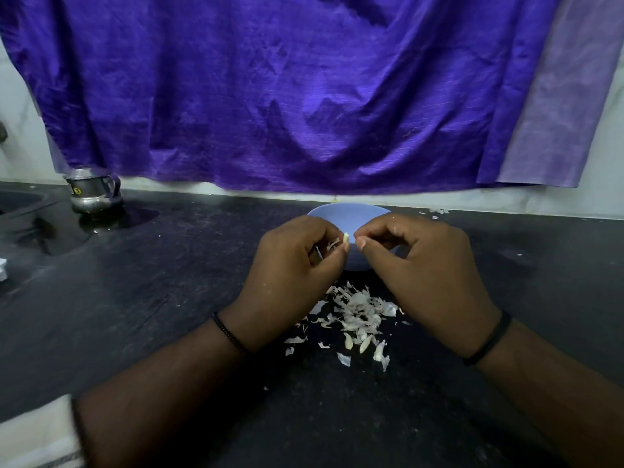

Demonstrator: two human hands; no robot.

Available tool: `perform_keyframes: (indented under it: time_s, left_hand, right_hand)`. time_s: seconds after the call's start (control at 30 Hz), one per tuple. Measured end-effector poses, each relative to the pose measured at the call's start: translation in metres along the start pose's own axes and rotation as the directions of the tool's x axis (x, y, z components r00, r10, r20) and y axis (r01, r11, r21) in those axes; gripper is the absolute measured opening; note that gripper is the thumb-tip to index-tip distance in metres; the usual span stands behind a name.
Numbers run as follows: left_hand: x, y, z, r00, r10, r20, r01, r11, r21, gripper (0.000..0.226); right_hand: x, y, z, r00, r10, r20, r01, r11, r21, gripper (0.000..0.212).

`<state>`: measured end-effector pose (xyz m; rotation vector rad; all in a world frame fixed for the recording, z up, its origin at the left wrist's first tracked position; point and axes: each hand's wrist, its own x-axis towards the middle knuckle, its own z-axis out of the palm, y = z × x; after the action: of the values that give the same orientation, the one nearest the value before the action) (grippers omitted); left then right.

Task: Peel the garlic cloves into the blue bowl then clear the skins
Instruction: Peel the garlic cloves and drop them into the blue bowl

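My left hand (297,261) pinches a small pale garlic clove (346,237) at its fingertips, with bits of papery skin caught between the fingers. My right hand (418,261) has its thumb and forefinger pinched together right beside the clove's tip; whether it touches the clove or a strip of skin is too small to tell. Both hands hover over the near side of the blue bowl (347,212), whose inside is mostly hidden. A heap of white garlic skins (358,315) lies on the black counter below the hands, with a few cloves (356,342) at its near edge.
A steel jug (94,194) stands at the back left beside a sink edge (20,204). A purple cloth (304,89) hangs over the wall behind the counter. A few skin flakes (435,213) lie behind the bowl on the right. A white cloth (37,434) is at the bottom left.
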<state>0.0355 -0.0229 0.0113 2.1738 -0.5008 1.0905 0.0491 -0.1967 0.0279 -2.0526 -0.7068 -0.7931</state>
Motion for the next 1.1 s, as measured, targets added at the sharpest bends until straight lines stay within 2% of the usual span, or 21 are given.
perform_keyframes:
  time_s: [0.17, 0.3, 0.4, 0.47, 0.53, 0.7, 0.8, 0.93, 1.1]
  left_hand:
    - [-0.001, -0.002, 0.003, 0.999, 0.034, 0.042, -0.034, 0.999, 0.011, 0.022]
    - [-0.001, -0.001, 0.004, 0.998, -0.013, 0.055, 0.015, 0.999, -0.048, 0.018]
    - [-0.003, 0.003, 0.003, 0.99, -0.06, 0.129, 0.077, 0.989, -0.13, 0.017]
    - [-0.004, 0.005, 0.002, 0.981, -0.064, 0.182, 0.086, 0.99, -0.112, 0.018]
    - [-0.004, 0.007, 0.002, 0.981, -0.074, 0.179, 0.094, 0.99, -0.106, 0.018]
    - [-0.001, 0.007, 0.002, 0.955, -0.285, 0.087, 0.297, 0.892, -0.341, 0.015]
    - [0.001, 0.007, -0.001, 0.967, -0.252, 0.035, 0.245, 0.888, -0.39, 0.021]
    - [0.002, 0.007, -0.003, 0.991, -0.137, -0.003, 0.13, 0.944, -0.304, 0.022]
    - [0.002, 0.005, -0.003, 0.998, -0.051, -0.044, 0.04, 0.975, -0.219, 0.017]
  right_hand:
    - [-0.002, -0.002, 0.004, 0.999, 0.023, 0.035, -0.026, 0.995, 0.098, 0.01]
    - [-0.002, -0.002, 0.005, 0.996, 0.066, 0.054, -0.075, 0.981, 0.177, 0.008]
    - [-0.002, 0.0, 0.006, 0.994, 0.098, 0.055, -0.108, 0.967, 0.23, 0.007]
    - [-0.002, 0.002, 0.007, 0.993, 0.105, 0.049, -0.114, 0.967, 0.229, 0.007]
    - [-0.002, 0.003, 0.007, 0.992, 0.117, 0.045, -0.124, 0.968, 0.22, 0.006]
    - [0.001, 0.001, 0.006, 0.971, 0.214, 0.105, -0.237, 0.909, 0.343, 0.006]
    - [0.004, -0.001, 0.005, 0.926, 0.326, 0.189, -0.377, 0.786, 0.49, 0.007]
    - [0.006, -0.004, 0.005, 0.834, 0.434, 0.34, -0.549, 0.598, 0.584, 0.006]
    - [0.004, -0.003, 0.003, 0.802, 0.431, 0.413, -0.597, 0.584, 0.55, 0.012]
